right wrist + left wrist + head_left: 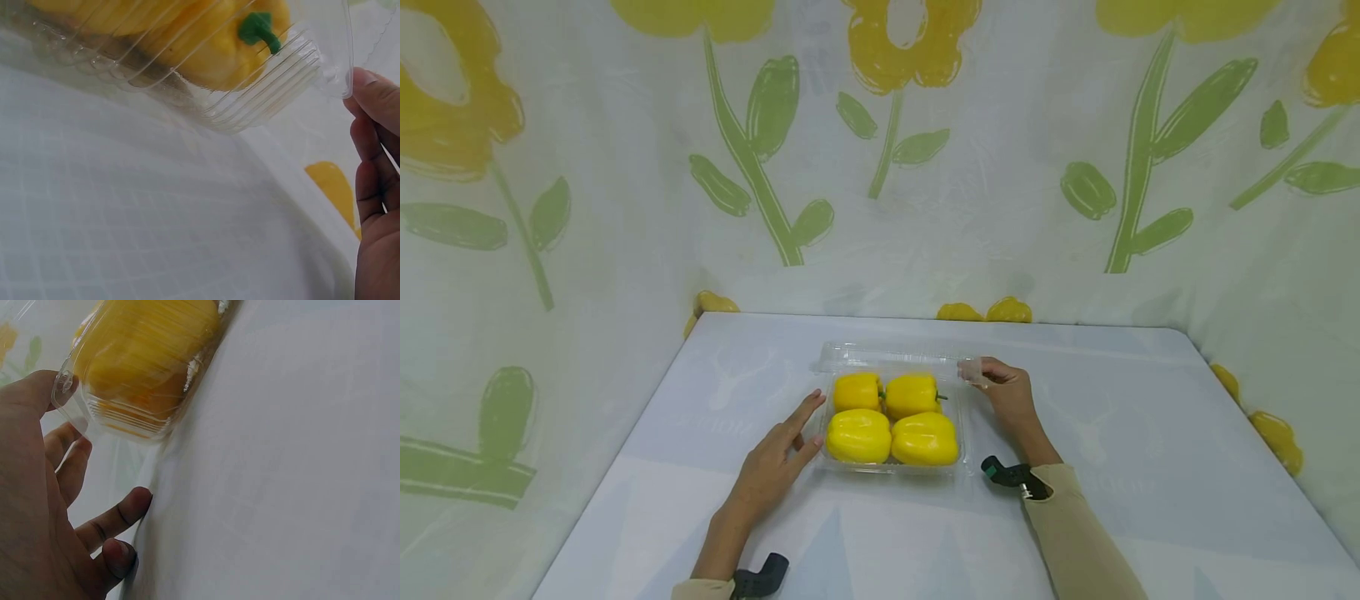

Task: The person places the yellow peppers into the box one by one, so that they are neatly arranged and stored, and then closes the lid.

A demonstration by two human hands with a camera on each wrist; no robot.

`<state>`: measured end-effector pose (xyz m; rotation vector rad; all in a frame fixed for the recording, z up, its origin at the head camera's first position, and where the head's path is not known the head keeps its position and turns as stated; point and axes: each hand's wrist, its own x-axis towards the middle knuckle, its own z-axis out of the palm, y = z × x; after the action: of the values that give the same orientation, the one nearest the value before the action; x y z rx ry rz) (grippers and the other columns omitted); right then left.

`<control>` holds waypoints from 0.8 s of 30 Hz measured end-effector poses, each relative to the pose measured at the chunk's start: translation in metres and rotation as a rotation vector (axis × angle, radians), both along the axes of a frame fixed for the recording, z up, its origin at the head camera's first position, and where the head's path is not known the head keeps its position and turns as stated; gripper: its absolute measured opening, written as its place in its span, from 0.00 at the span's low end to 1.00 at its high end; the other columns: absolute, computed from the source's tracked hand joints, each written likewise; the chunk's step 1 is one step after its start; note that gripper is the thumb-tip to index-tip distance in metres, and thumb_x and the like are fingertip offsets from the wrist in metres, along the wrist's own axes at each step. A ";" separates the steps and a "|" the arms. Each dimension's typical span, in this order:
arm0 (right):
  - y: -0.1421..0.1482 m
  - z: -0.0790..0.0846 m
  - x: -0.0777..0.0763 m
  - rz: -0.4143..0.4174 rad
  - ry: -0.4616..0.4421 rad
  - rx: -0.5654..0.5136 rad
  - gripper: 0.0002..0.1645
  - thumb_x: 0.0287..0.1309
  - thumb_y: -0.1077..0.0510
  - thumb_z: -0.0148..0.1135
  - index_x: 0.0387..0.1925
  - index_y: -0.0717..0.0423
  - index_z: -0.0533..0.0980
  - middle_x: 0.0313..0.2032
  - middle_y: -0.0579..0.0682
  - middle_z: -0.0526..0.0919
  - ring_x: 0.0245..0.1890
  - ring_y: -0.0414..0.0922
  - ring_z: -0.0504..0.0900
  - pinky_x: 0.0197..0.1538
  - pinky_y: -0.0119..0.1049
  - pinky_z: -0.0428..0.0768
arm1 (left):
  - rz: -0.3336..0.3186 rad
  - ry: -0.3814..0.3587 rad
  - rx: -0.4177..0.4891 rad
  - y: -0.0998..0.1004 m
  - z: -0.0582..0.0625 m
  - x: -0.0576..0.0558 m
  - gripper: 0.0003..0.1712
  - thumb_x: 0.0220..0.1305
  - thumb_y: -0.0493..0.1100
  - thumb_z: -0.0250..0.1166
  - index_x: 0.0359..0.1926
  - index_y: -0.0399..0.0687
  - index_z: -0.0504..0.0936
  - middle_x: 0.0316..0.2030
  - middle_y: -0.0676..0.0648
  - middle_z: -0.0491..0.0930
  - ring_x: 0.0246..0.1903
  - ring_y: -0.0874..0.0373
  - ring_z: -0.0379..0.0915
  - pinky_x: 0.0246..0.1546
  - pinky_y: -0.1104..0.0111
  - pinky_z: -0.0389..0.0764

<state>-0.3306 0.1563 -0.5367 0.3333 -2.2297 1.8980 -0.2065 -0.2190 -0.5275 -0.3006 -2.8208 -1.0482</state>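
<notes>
A clear plastic clamshell box stands on the table with its lid raised along the far side. Inside sit several yellow bell peppers in two rows, the far ones showing green stems. My left hand is at the box's left side, its fingers spread and fingertips touching the rim. In the left wrist view the clear corner overlaps one fingertip, while the other fingers hang below it. My right hand pinches the lid's right end between thumb and fingers. The right wrist view shows the thumb against the clear plastic edge.
The white table carries a pale print and reaches back to a curtain with yellow flowers and green leaves. Black wrist straps with camera mounts sit at both cuffs, the right one close beside the box.
</notes>
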 end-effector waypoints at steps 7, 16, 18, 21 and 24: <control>0.003 -0.004 -0.001 0.005 0.000 -0.001 0.15 0.56 0.53 0.75 0.40 0.60 0.87 0.47 0.51 0.86 0.46 0.43 0.83 0.49 0.30 0.79 | -0.008 0.003 -0.003 0.000 0.001 0.000 0.35 0.73 0.62 0.56 0.77 0.78 0.55 0.32 0.63 0.69 0.30 0.62 0.63 0.26 0.67 0.65; 0.004 -0.006 -0.002 0.031 0.032 0.007 0.10 0.62 0.64 0.68 0.44 0.65 0.86 0.50 0.54 0.85 0.53 0.42 0.81 0.54 0.28 0.76 | 0.038 -0.056 0.004 -0.001 0.000 0.001 0.36 0.71 0.67 0.54 0.76 0.85 0.52 0.33 0.57 0.69 0.32 0.59 0.65 0.31 0.62 0.67; 0.005 -0.006 -0.001 0.037 0.038 0.012 0.09 0.62 0.64 0.68 0.44 0.63 0.86 0.49 0.53 0.86 0.53 0.42 0.81 0.54 0.29 0.76 | 0.041 -0.065 0.003 -0.001 -0.001 0.001 0.36 0.71 0.67 0.53 0.76 0.85 0.51 0.33 0.56 0.69 0.32 0.59 0.64 0.30 0.63 0.66; 0.005 -0.005 0.000 0.044 0.031 0.021 0.09 0.62 0.62 0.68 0.43 0.60 0.87 0.49 0.51 0.86 0.54 0.42 0.81 0.55 0.29 0.76 | 0.040 -0.070 0.006 -0.001 -0.002 0.000 0.37 0.71 0.67 0.54 0.76 0.84 0.49 0.32 0.56 0.69 0.32 0.59 0.64 0.29 0.63 0.66; 0.006 -0.005 0.000 0.054 0.013 0.013 0.09 0.62 0.63 0.68 0.44 0.59 0.87 0.50 0.52 0.86 0.54 0.41 0.80 0.56 0.30 0.75 | 0.041 -0.066 0.008 0.000 -0.003 -0.001 0.38 0.71 0.67 0.54 0.76 0.84 0.50 0.32 0.56 0.69 0.31 0.59 0.64 0.27 0.64 0.65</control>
<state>-0.3307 0.1618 -0.5421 0.4108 -2.2482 1.9028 -0.2073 -0.2192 -0.5306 -0.2101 -2.8667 -1.0803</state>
